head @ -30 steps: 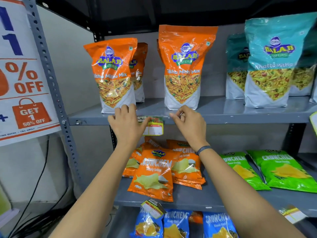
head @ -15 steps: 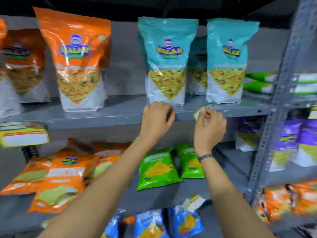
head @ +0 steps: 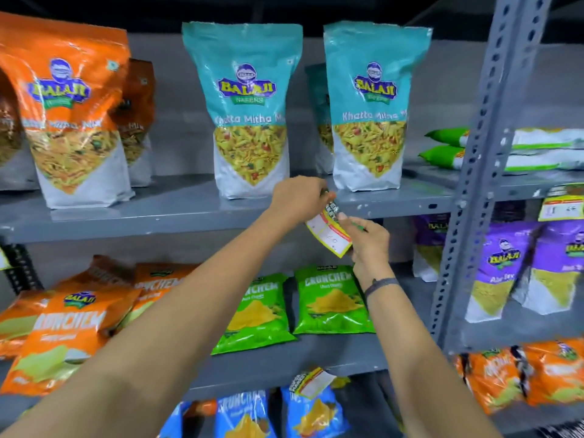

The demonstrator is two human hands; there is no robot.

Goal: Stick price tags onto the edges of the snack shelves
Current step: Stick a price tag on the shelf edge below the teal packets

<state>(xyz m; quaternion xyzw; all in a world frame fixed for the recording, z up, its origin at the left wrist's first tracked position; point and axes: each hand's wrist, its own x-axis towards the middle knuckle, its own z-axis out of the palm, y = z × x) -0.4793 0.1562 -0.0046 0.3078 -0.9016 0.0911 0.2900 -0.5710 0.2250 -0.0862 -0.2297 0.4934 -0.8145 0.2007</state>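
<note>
A yellow, red and white price tag (head: 328, 230) hangs tilted just in front of the upper grey shelf edge (head: 407, 207), below two teal snack bags (head: 249, 115). My left hand (head: 298, 197) pinches its top corner. My right hand (head: 368, 240) grips its lower right side. Another price tag (head: 314, 382) sticks on the lower shelf edge (head: 268, 376). A third price tag (head: 564, 207) sits on the neighbouring rack's shelf edge at the right.
Orange snack bags (head: 72, 121) stand at upper left. Green packets (head: 331, 301) and orange packets (head: 63, 324) lie on the middle shelf, blue packets (head: 249, 418) below. A perforated grey upright (head: 480, 172) divides off the right rack with purple bags (head: 502, 263).
My view and both hands moved right from the orange bags to the teal bags. The tag, folded in my right hand before, is now held out flat between both hands.
</note>
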